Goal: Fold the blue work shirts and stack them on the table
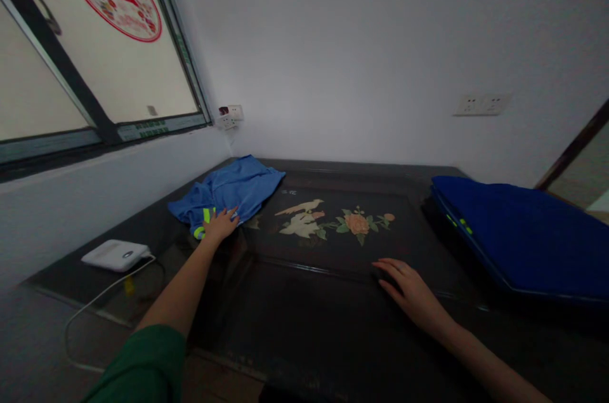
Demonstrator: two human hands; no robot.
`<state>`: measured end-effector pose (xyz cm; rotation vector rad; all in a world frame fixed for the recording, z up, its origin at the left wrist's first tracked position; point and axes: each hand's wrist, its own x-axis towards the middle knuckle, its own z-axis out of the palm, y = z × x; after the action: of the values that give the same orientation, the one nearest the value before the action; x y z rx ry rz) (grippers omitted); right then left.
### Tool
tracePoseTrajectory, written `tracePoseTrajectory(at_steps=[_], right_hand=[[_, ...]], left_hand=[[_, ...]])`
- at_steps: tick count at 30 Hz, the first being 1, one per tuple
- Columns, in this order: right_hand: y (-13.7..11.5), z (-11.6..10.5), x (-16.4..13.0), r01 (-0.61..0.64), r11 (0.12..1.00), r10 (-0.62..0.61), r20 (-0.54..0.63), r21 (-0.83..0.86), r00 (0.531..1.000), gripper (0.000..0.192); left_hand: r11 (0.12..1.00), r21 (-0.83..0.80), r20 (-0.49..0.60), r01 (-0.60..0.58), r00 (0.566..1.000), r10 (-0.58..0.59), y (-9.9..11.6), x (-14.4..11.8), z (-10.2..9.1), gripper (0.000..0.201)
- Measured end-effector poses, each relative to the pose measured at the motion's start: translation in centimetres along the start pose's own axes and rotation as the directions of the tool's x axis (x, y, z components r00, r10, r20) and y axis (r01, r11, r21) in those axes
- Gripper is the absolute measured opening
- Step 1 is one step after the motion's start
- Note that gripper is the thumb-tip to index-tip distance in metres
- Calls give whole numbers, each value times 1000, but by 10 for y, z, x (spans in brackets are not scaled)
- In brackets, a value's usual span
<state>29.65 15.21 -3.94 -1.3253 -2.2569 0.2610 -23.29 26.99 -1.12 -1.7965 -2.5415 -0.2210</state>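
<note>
The left hand point(219, 225) is laid with loosely spread fingers on the near edge of a crumpled blue cloth garment with yellow-green reflective strips point(228, 193), nothing being gripped; rightward, the right hand point(408, 289) is rested flat and open on the dark lacquered table with painted flowers point(328, 225), seemingly for support, beside a folded dark blue garment point(523, 235)

The dark counter point(304, 320) with a painted bird-and-flower panel carries a crumpled blue garment point(233, 190) left of the panel, a folded dark-blue garment point(523, 231) right of it, and a white device point(114, 255) further left.
</note>
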Motion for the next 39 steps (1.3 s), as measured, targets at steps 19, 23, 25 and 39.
tracePoseTrajectory(at_steps=[19,23,25,39], right_hand=[[-34,-3,7,93,980,-79,-87,173,993,28],[-36,-7,11,93,964,-55,-156,248,986,29],[-32,-11,11,75,956,-14,-210,284,978,29],[-4,-51,1,-81,904,177,-193,420,965,24]], left_hand=[[925,-92,154,-368,913,378,219,-143,-7,57],[815,-166,96,-555,814,573,270,-193,-14,55],[742,-166,76,-650,742,666,292,-216,-17,50],[441,-525,-159,-728,593,789,206,-205,-56,34]])
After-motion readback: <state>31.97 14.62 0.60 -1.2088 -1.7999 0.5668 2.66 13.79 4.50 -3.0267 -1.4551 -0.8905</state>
